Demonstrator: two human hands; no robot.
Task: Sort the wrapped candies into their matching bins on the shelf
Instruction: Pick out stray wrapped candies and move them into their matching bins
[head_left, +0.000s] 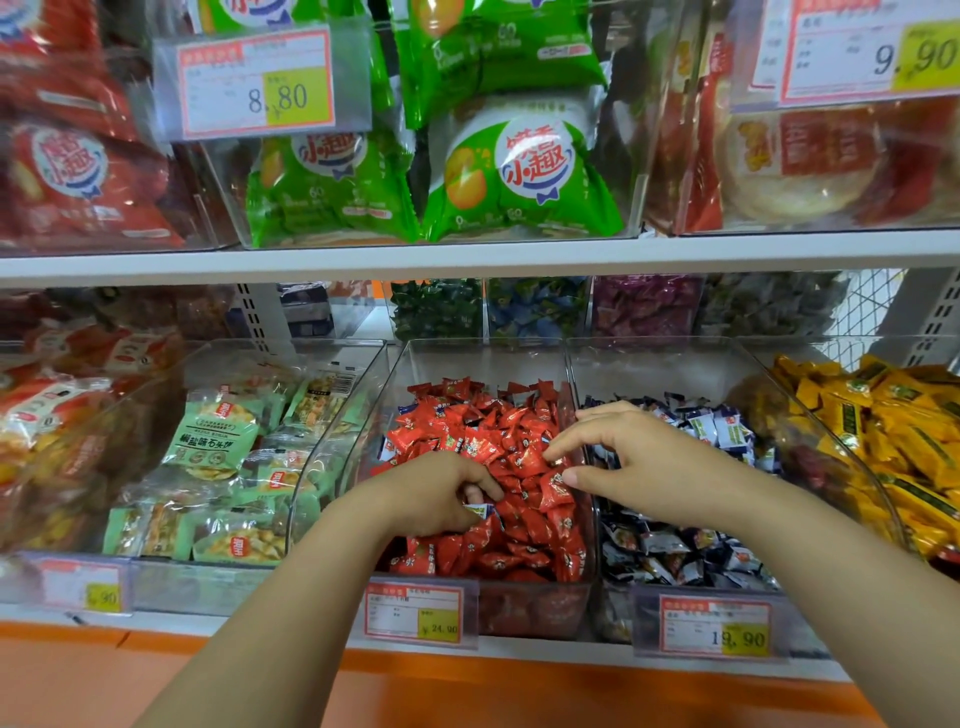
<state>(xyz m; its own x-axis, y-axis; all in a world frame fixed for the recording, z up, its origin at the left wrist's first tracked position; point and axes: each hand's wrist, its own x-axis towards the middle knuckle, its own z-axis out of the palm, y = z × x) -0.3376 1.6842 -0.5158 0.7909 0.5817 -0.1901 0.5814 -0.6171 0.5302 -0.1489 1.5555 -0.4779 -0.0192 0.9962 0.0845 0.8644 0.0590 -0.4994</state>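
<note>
While my left hand (436, 499) lies curled low in the pile, it grips one blue-and-white wrapped candy (480, 512), of which only a corner shows past my fingers. Location: among the red candies (509, 431), towards 7 o'clock of their clear bin (483, 358). My right hand (639, 462) reaches in from 3 o'clock across the divider, with the fingers half extended and the tips of thumb and forefinger on the red wrappers; I cannot tell whether they pinch one. Adjoining at 3 o'clock is the neighbouring bin (649, 364), which holds dark blue-and-white candies (717, 426) that lie under my right wrist. Further out at 3 o'clock are yellow-wrapped candies (909, 431). At 9 o'clock are pale green snack packs (218, 441). At 6 o'clock, on the front of the red bin, is a price tag (415, 613) reading 24.90; on the neighbouring bin's front is a second tag (714, 626) reading 19.90. At 12 o'clock, on the shelf above, are large green packets (519, 171).
</note>
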